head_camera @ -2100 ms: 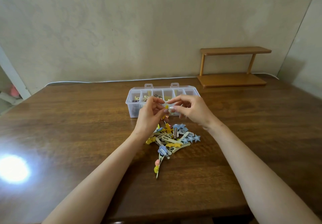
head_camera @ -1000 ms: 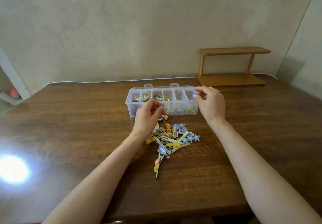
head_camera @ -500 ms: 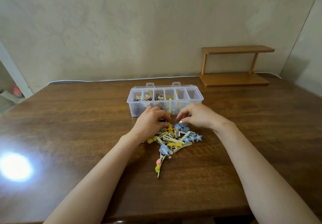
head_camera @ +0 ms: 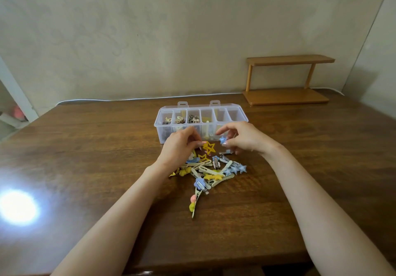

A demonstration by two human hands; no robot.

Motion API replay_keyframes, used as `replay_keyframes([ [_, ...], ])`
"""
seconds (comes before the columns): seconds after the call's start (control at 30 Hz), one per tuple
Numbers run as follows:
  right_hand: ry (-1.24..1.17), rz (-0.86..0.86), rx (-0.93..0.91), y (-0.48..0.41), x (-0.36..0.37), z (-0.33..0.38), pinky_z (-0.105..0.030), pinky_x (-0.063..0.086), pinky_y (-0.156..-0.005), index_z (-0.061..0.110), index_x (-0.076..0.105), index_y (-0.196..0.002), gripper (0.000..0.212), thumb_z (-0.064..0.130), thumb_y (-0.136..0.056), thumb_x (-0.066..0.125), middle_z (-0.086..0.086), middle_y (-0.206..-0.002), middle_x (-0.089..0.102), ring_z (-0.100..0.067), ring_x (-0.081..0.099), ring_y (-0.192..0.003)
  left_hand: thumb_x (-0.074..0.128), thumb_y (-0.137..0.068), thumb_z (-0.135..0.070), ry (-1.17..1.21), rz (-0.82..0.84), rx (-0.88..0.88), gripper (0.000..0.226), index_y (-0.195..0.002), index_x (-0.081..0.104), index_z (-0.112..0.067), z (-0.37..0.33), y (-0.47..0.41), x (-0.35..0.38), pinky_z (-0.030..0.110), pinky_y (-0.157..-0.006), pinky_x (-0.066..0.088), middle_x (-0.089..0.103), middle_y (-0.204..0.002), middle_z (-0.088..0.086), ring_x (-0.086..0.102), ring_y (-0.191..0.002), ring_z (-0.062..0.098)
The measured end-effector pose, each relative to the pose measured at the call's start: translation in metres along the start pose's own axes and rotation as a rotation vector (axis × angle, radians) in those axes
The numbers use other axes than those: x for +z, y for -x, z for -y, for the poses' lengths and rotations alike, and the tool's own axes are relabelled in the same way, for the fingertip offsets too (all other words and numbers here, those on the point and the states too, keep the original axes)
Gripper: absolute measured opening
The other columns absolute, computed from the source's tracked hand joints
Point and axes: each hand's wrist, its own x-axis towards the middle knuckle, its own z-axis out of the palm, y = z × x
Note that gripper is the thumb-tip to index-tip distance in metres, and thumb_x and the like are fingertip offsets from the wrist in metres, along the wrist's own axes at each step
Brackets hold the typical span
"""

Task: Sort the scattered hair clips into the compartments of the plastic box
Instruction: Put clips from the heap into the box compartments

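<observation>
The plastic box (head_camera: 162, 133) is seen as translucent, smooth and glossy. The table (head_camera: 96, 151) under it is of dark, polished wood. Before the box, matt plastic hair clips (head_camera: 211, 171) with metal parts are heaped. Right of it, a shelf (head_camera: 285, 96) of paler, satin wood is set.

A: What sort of place is shown?
B: A room in a home is suggested. A dark wooden worktop (head_camera: 85, 147) is set against a plain, pale wall (head_camera: 150, 39).
A: What else is seen?
B: A small two-tier wooden shelf (head_camera: 287, 97) is placed in the far right corner, a white cable (head_camera: 128, 99) is run along the back edge, and coloured hair clips (head_camera: 214, 177) are heaped beside a plastic box (head_camera: 158, 123).
</observation>
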Motion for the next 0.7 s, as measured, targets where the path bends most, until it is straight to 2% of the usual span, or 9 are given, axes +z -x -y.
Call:
replay_keyframes([
  [0.1,-0.119,0.007,0.012,0.001,-0.002,-0.001,-0.021,0.053,-0.054,0.012,0.067,-0.102,0.023,-0.003,-0.086,0.061,-0.01,-0.088,0.063,-0.017,0.067,-0.066,0.063,-0.086,-0.016,0.013,-0.027,0.003,0.005,-0.087,0.06,-0.013,0.001,0.001,0.0,0.037,-0.077,0.054,0.067,-0.084,-0.001,0.064,-0.081,0.015],
  [0.27,-0.25,-0.107,0.006,0.002,-0.005,0.0,-0.022,0.053,-0.049,0.008,0.07,-0.088,0.007,0.009,-0.081,0.071,-0.01,-0.081,0.071,-0.018,0.068,-0.06,0.061,-0.088,-0.017,0.013,-0.057,0.004,0.005,-0.089,0.059,-0.012,-0.001,0.001,0.0,0.035,-0.078,0.053,0.065,-0.083,-0.004,0.062,-0.079,0.013],
  [0.43,-0.526,-0.157,0.079,0.0,-0.013,-0.002,-0.019,0.051,-0.047,0.0,0.068,-0.085,0.012,0.009,-0.078,0.072,-0.008,-0.069,0.068,-0.014,0.063,-0.055,0.058,-0.09,-0.02,0.051,-0.06,0.007,0.008,-0.087,0.057,-0.013,-0.001,0.001,0.0,0.038,-0.077,0.055,0.067,-0.075,-0.005,0.066,-0.075,0.012],
  [0.7,-0.607,-0.107,0.03,0.002,-0.014,-0.003,-0.025,0.058,-0.057,0.001,0.068,-0.089,0.01,0.002,-0.079,0.067,-0.012,-0.082,0.068,-0.016,0.068,-0.062,0.062,-0.087,-0.017,0.039,-0.018,0.014,0.005,-0.087,0.059,-0.014,-0.002,0.002,0.002,0.039,-0.078,0.054,0.066,-0.082,-0.004,0.065,-0.081,0.013],
])
